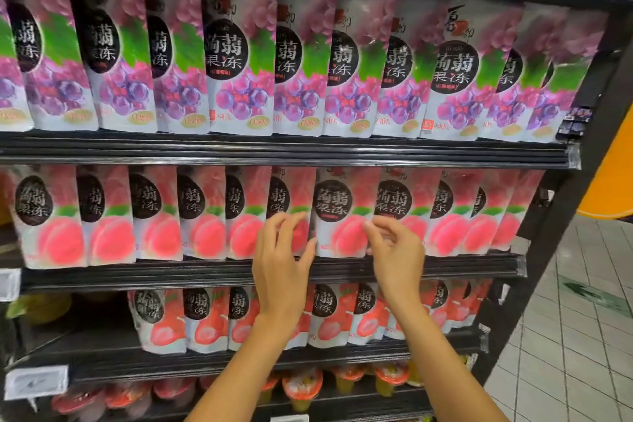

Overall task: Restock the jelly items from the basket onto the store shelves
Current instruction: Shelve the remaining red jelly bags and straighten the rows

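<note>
A row of pink peach jelly pouches stands upright on the middle shelf (205,272). One peach pouch (339,216) faces me between my two hands. My left hand (282,260) is at its left edge, fingers spread and curled toward the neighbouring pouch. My right hand (394,250) is at its right edge, fingers loosely bent, fingertips touching the pouch front. Neither hand closes around a pouch. The basket is out of view.
Purple grape jelly pouches (239,55) fill the shelf above. Red lychee-style pouches (205,319) stand on the shelf below, with a gap at its left end. Jelly cups (303,387) sit on the bottom shelf. Tiled floor (575,336) lies to the right of the shelf unit.
</note>
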`<state>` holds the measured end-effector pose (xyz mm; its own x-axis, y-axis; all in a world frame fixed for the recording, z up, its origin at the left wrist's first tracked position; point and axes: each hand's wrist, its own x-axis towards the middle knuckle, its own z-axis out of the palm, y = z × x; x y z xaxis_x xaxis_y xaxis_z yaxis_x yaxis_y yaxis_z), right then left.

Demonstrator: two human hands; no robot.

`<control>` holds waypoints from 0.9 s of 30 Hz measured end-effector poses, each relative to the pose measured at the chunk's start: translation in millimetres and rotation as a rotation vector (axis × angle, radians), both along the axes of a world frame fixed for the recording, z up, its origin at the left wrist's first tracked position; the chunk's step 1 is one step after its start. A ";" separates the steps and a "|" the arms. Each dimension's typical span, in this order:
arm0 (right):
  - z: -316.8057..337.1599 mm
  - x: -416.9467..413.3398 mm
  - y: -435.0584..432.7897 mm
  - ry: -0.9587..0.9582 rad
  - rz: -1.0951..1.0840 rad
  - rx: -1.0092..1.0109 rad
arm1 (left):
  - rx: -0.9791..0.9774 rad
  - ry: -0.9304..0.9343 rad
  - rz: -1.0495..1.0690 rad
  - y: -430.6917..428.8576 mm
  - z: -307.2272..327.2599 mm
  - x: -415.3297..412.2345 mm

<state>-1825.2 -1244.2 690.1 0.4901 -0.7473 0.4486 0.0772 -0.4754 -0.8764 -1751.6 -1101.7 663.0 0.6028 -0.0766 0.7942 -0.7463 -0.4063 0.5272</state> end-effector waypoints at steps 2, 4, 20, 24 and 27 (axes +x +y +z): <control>-1.7 -6.7 -8.7 -0.014 -0.045 -0.022 | -0.006 0.042 -0.004 0.2 2.4 -0.1; -2.2 -12.3 -16.6 -0.025 -0.072 -0.029 | -0.013 0.095 -0.013 -0.3 4.4 -1.2; -7.3 -17.2 14.1 -0.157 -0.085 -0.158 | 0.082 0.244 0.087 -3.2 15.0 1.0; -5.5 -13.0 23.8 -0.088 0.057 -0.128 | 0.088 0.227 0.061 -7.4 17.5 -0.5; -5.4 -10.8 24.9 -0.084 0.129 -0.045 | 0.134 0.224 0.032 -17.7 21.4 -13.5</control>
<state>-1836.0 -1219.3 684.7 0.5406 -0.6585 0.5236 0.2121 -0.4956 -0.8423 -1765.1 -1119.3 684.4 0.7661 -0.1499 0.6250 -0.6028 -0.5050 0.6177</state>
